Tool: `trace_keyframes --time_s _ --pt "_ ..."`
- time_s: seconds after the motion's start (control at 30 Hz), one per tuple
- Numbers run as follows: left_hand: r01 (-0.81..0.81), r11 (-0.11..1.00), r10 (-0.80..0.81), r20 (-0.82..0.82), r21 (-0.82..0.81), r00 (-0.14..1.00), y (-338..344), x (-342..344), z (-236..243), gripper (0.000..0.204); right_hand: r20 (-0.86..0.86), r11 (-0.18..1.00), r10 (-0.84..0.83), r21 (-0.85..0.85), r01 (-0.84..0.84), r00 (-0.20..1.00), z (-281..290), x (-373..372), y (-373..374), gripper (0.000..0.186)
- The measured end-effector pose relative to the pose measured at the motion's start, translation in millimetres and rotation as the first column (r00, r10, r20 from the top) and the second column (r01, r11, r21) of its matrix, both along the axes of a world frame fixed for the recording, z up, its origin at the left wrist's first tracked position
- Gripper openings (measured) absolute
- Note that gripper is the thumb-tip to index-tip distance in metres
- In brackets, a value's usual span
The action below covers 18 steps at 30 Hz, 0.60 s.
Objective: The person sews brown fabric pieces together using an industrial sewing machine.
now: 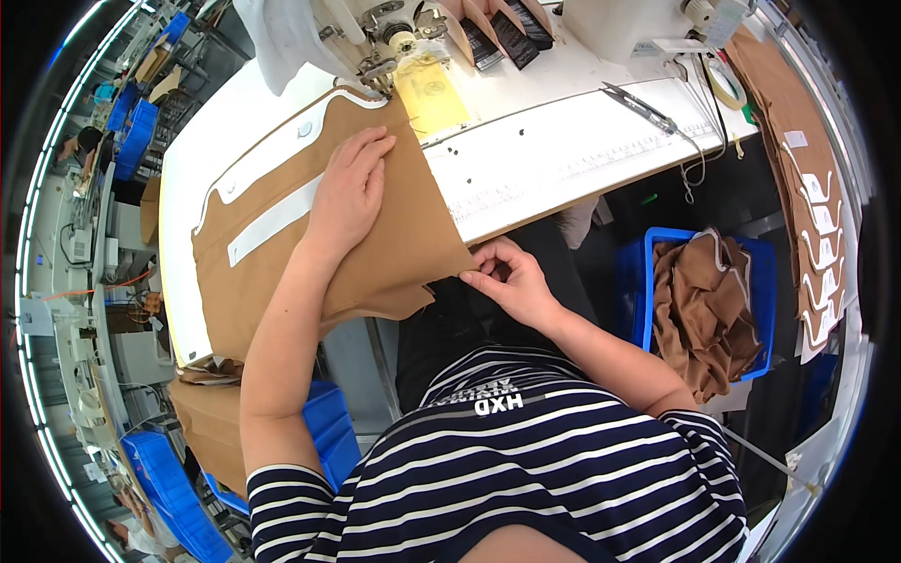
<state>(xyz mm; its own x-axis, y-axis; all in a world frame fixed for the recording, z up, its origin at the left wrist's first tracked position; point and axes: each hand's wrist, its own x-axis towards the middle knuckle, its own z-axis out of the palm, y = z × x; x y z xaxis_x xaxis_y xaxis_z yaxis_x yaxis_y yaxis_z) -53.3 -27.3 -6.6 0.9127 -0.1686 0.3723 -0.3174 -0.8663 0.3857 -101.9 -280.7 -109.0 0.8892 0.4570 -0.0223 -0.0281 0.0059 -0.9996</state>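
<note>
Brown fabric panel (404, 230) on white table (535, 178), far edge at sewing machine (383, 42), near edge overhanging, left hand (349, 195) laid flat on panel beside white strip (267, 226), fingers extended and nearly together, right hand (514, 281) pinching panel's near right corner between thumb and fingertips.

Navy short-sleeved knit-look top (563, 469) with white horizontal stripes, plain navy neckband (511, 518); white block lettering (499, 405) on chest. Striped sleeves (291, 502) end near elbows. Black trousers (427, 347). Left hand (352, 192), right hand (514, 281) bare.
</note>
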Motion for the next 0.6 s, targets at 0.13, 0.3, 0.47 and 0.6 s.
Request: trace_keyframes --time_s 0.13,0.3,0.47,0.6 --pt "-0.003 1.000 0.003 -0.008 0.012 1.000 1 -1 1 0.029 -0.017 0.997 0.034 0.074 -0.033 0.999 0 -5 2 0.014" --pt "-0.029 1.000 0.030 0.021 -0.008 0.999 -5 -10 11 0.026 -0.094 0.988 0.137 0.084 -0.129 0.986 16 -15 -7 0.015" --pt "0.200 0.979 -0.202 -0.053 -0.031 0.978 -43 -67 34 0.031 -0.082 0.969 0.204 0.157 -0.189 0.976 17 -19 -15 0.013" --pt "0.303 0.953 -0.303 -0.107 -0.017 0.947 -49 -89 28 0.039 -0.066 0.932 0.213 0.315 -0.182 0.975 20 -16 -13 0.008"
